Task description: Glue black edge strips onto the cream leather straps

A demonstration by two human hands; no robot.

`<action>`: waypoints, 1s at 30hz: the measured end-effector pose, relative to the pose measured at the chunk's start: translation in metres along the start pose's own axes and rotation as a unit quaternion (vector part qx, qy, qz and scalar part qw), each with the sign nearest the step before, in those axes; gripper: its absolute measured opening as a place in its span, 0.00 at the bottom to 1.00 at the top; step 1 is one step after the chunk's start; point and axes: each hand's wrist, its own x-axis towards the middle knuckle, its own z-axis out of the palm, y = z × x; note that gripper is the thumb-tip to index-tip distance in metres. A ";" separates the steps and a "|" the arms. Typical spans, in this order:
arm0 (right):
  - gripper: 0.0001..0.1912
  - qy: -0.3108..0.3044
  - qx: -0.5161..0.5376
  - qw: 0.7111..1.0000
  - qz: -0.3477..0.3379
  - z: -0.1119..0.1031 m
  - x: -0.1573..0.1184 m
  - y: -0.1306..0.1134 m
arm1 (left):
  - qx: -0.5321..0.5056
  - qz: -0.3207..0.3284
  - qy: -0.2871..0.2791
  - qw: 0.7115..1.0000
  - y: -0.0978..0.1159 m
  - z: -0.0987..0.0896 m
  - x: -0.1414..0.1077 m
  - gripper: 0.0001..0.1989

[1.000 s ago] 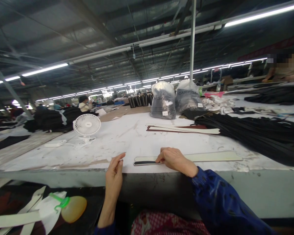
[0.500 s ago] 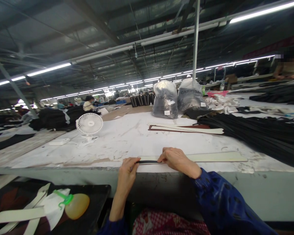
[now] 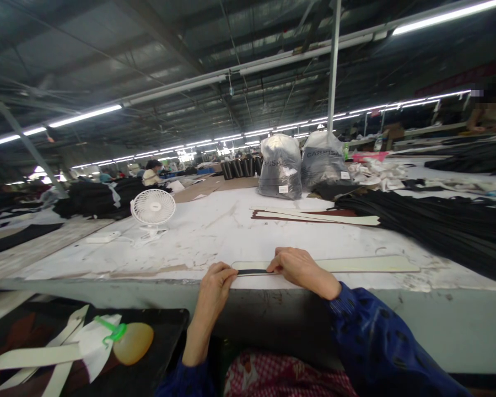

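Note:
A long cream strip [image 3: 367, 264] lies along the front edge of the white-topped table. On its near edge, between my hands, shows a narrow black strip [image 3: 253, 272]. My left hand [image 3: 214, 288] is closed, its thumb and forefinger pinching the left end of the black strip. Further right, my right hand [image 3: 300, 270] has its fingertips pressed together on the same black strip, while the palm covers part of the cream strip.
Beyond my hands lie cream and brown strips [image 3: 314, 216] and a heap of black strips [image 3: 430, 231]. A white fan [image 3: 152, 207] stands left, two filled plastic bags [image 3: 280, 168] farther back. Low on the left, a dark tray [image 3: 165, 325] holds cream strips and a yellowish squeeze bottle [image 3: 134, 344].
Both hands keep their grip on the black strip with hardly any movement. A little more of the cream strip's left end shows between them. The camera view has shifted slightly.

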 end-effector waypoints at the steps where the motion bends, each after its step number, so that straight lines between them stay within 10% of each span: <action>1: 0.21 0.002 0.000 1.000 0.000 0.000 0.000 0.000 | 0.002 0.003 0.003 1.000 0.000 0.000 0.000 0.09; 11: 0.20 0.011 0.000 1.000 -0.007 0.003 0.000 0.001 | -0.005 -0.012 -0.009 1.000 0.004 -0.004 0.003 0.12; 18: 0.21 -0.001 -0.019 1.000 -0.009 -0.002 0.000 -0.002 | -0.001 -0.203 -0.047 0.978 0.000 -0.020 0.020 0.12; 30: 0.19 0.002 -0.025 1.000 -0.013 0.001 0.000 -0.001 | 0.096 -0.218 -0.168 0.956 0.005 -0.019 0.046 0.07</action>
